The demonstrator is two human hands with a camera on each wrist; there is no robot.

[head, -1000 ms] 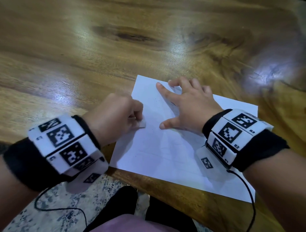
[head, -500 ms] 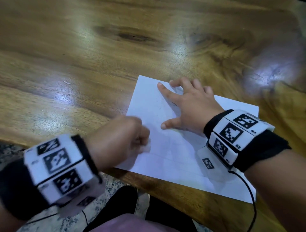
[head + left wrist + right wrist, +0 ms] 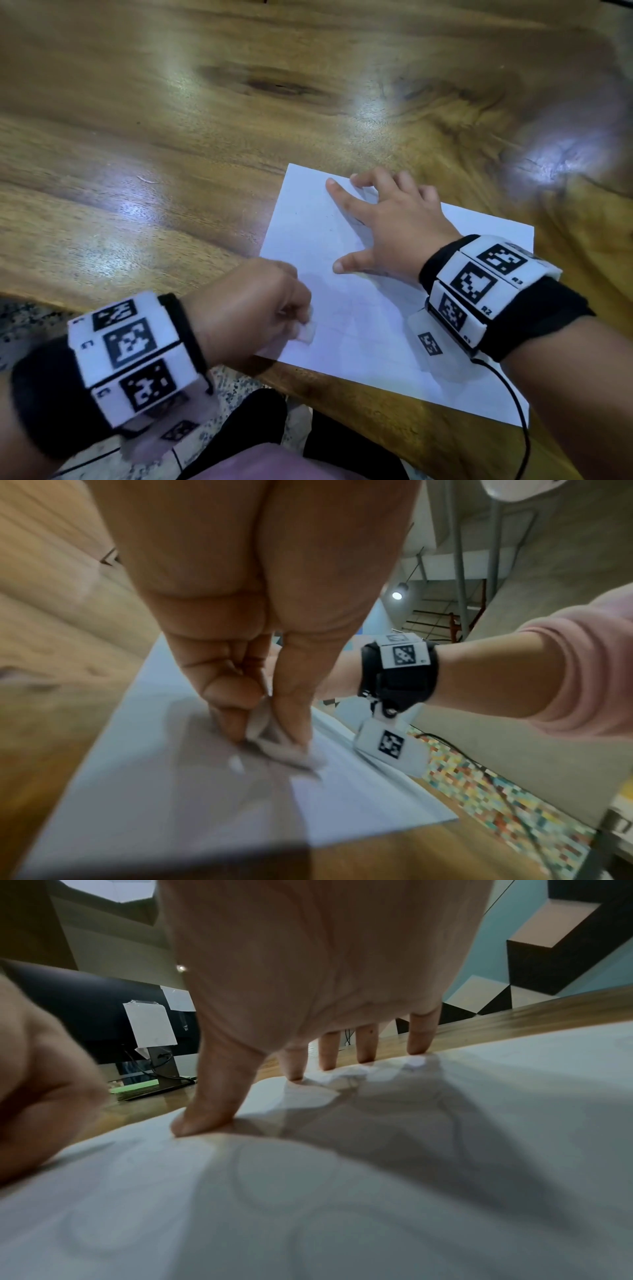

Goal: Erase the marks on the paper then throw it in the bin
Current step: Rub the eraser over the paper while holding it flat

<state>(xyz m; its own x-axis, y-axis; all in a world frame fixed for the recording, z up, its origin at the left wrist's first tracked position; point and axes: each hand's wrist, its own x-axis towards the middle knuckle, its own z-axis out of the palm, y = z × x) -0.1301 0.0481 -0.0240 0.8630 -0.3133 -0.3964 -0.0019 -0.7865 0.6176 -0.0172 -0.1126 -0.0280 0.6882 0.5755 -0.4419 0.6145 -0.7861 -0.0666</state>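
A white sheet of paper [image 3: 359, 329] lies on the wooden table [image 3: 205, 137] near its front edge, with faint pencil marks on it [image 3: 274, 1177]. My left hand [image 3: 246, 308] pinches a small white eraser [image 3: 306, 333] and presses it on the paper's near left corner; the left wrist view shows the eraser [image 3: 274, 739] between thumb and fingers. Flat on the far part of the sheet, my right hand [image 3: 387, 226] holds it down with spread, straight fingers [image 3: 363, 1045]. No bin is in view.
The table's front edge [image 3: 342, 387] runs just under the paper. Below it are speckled floor [image 3: 27, 318] and my legs [image 3: 260, 428]. A cable [image 3: 513, 404] hangs from the right wristband. A dark stand with green pads [image 3: 147, 1088] sits far across the table.
My left hand has slid the eraser toward me along the paper's left side, from the middle of the edge to the near corner. The right hand has stayed in place.
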